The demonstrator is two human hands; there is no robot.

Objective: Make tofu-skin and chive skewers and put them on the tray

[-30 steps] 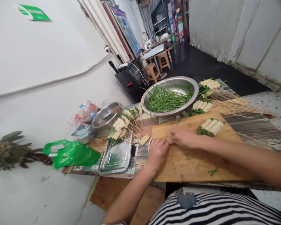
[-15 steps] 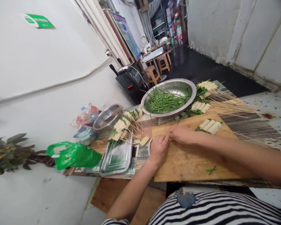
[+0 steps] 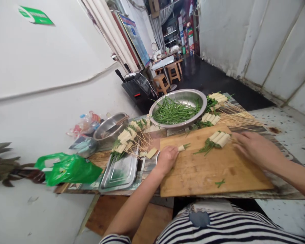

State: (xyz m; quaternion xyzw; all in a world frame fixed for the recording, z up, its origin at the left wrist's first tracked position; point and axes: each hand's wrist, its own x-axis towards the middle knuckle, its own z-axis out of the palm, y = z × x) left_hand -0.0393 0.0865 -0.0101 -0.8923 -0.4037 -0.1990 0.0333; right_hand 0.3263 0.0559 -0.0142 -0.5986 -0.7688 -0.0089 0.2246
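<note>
My left hand (image 3: 166, 158) rests closed at the left end of the wooden cutting board (image 3: 208, 173), pinching a small tofu-skin roll with green stems (image 3: 182, 147) sticking out to the right. My right hand (image 3: 254, 147) lies at the board's right edge with fingers stretched out, holding nothing, its fingertips just right of a row of three skewered tofu rolls (image 3: 219, 138). Thin bamboo skewers (image 3: 240, 117) lie fanned out behind that hand.
A large steel bowl of green chives (image 3: 178, 109) stands behind the board. More skewered rolls (image 3: 127, 137) lie over a steel tray (image 3: 120, 169) at the left, beside a smaller steel bowl (image 3: 110, 127) and a green plastic bag (image 3: 68, 168). Stools (image 3: 167, 76) stand far back.
My two hands were together at the board's left end; my right hand has swung away to the right edge, while my left hand stays holding the roll. The camera shifted slightly.
</note>
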